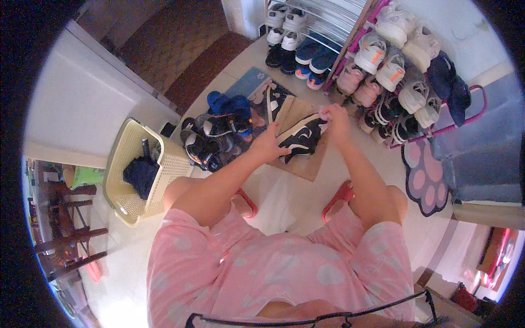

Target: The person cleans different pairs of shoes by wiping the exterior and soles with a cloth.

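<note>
My left hand grips a black-and-white sneaker at one end, with the fingers along its pale sole edge. The shoe is held tilted over a flat piece of brown cardboard on the floor. At the sneaker's other end, my right hand pinches a small pale wipe or cloth against the shoe. The fingers of that hand are slightly blurred. A similar black-and-white sneaker lies just beyond, at the cardboard's far left side.
Left are several dark shoes, blue slippers and a cream plastic basket with dark cloth. A metal shoe rack with several pairs stands ahead and right. A paw-shaped mat lies at right. My feet wear red slippers.
</note>
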`<act>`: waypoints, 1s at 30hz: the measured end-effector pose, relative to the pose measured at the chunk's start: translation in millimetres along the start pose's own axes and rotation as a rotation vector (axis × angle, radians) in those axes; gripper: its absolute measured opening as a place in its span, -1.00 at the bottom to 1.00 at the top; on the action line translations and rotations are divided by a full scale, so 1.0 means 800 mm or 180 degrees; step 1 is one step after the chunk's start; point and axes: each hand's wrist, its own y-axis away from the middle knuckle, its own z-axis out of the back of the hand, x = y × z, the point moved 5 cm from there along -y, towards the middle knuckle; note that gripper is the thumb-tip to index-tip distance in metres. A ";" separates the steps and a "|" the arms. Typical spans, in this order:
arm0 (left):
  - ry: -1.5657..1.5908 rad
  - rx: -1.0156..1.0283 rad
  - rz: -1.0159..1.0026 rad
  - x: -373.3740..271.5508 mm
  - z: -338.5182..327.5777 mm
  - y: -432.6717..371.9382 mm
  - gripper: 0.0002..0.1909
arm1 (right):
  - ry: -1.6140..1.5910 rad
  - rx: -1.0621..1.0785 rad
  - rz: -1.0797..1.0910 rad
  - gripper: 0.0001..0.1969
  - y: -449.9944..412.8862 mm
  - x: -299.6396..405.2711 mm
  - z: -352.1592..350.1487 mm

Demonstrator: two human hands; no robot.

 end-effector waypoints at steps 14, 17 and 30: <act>-0.0119 -0.0086 -0.0866 -0.023 -0.020 -0.038 -0.08 | -0.0653 0.0880 -0.2304 -0.78 0.032 -0.062 -0.005; -0.0246 -0.0244 -0.0954 -0.058 -0.030 -0.054 -0.03 | -0.1270 0.0647 -0.2325 -0.71 0.046 -0.113 -0.034; -0.0603 -0.0681 -0.0929 -0.102 -0.028 -0.082 -0.39 | -0.2069 0.0789 -0.1870 -0.67 0.043 -0.043 -0.023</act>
